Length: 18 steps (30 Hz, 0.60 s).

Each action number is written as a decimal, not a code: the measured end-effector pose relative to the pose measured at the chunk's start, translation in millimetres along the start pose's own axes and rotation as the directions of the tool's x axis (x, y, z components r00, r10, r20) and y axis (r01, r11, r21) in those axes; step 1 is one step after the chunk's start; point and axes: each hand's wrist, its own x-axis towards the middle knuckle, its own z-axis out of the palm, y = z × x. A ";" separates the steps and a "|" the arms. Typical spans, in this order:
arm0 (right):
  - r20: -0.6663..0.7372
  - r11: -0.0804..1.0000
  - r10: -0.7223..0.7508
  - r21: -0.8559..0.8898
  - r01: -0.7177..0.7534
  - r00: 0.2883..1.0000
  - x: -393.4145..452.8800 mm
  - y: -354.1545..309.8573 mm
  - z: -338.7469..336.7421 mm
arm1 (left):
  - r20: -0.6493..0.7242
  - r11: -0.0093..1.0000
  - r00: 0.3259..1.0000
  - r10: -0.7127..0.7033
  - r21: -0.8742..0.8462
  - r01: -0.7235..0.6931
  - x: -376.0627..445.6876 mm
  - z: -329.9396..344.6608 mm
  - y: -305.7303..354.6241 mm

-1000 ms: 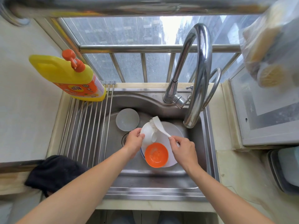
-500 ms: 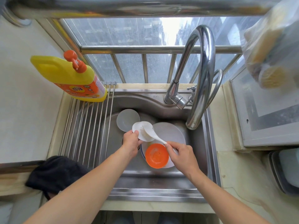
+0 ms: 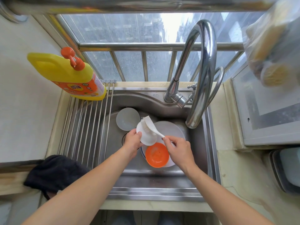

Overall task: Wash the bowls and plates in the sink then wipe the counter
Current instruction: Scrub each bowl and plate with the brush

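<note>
Over the steel sink (image 3: pixel 162 177), my left hand (image 3: pixel 132 142) grips a small white bowl (image 3: pixel 148 138) by its rim, tilted on edge. My right hand (image 3: pixel 177 148) holds the handle of a white dish brush (image 3: pixel 148 124), whose bristles lie against the bowl's upper left rim. Below them an orange bowl (image 3: pixel 157 155) sits on a white plate (image 3: pixel 172 129) in the basin. A pale grey bowl (image 3: pixel 127 119) lies at the back left of the basin.
A roll-up drying rack (image 3: pixel 84 127) covers the sink's left part, with a yellow detergent bottle (image 3: pixel 69 75) at its far end. A black cloth (image 3: pixel 53 172) lies on the left counter. The tall faucet (image 3: pixel 201 75) arches over the basin's right side. The stone counter (image 3: pixel 240 192) runs right.
My left hand has lifted the small white bowl off the plate and tipped it up. The brush has swept across the bowl, ending at its upper left rim.
</note>
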 end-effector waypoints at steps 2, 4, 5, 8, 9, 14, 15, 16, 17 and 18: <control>0.051 0.998 -0.053 -0.020 0.054 0.997 -4.1 6.8 -2.4 | -0.041 0.993 0.999 -0.024 -0.119 0.019 3.2 -0.9 3.0; 0.099 0.994 -0.093 -0.053 0.099 0.991 -8.6 16.4 -5.4 | -0.069 0.978 0.997 -0.041 -0.209 0.026 4.3 -2.7 7.1; 0.099 0.994 -0.087 -0.062 0.093 0.991 -9.4 21.0 -6.8 | -0.077 0.972 0.996 -0.042 -0.235 0.022 5.3 -3.7 7.8; 0.038 0.996 0.035 -0.086 -0.031 0.999 -6.6 30.1 -9.5 | -0.101 0.963 0.994 -0.043 -0.270 0.015 6.4 -8.4 8.0; 0.015 0.992 0.075 -0.103 -0.073 0.997 -4.7 30.7 -10.0 | -0.101 0.966 0.994 -0.043 -0.258 0.016 6.7 -10.7 7.1; -0.033 0.991 0.114 -0.064 -0.116 0.993 6.6 18.3 -7.9 | 0.047 0.997 0.998 0.051 0.061 -0.054 2.9 -16.4 3.5; -0.037 0.992 0.109 -0.055 -0.111 0.993 8.7 15.6 -7.1 | 0.062 0.989 0.995 0.073 0.127 -0.080 2.6 -16.8 3.5; -0.036 0.993 0.101 -0.052 -0.103 0.994 10.0 13.5 -6.6 | 0.067 0.978 0.993 0.095 0.181 -0.106 3.2 -17.3 3.4; -0.025 0.995 0.086 -0.046 -0.087 0.996 10.5 11.9 -6.6 | 0.072 0.964 0.990 0.120 0.230 -0.133 4.3 -18.3 3.5; -0.004 0.997 0.067 -0.037 -0.067 0.998 10.2 11.2 -7.0 | 0.083 0.950 0.986 0.147 0.266 -0.164 4.9 -19.6 3.5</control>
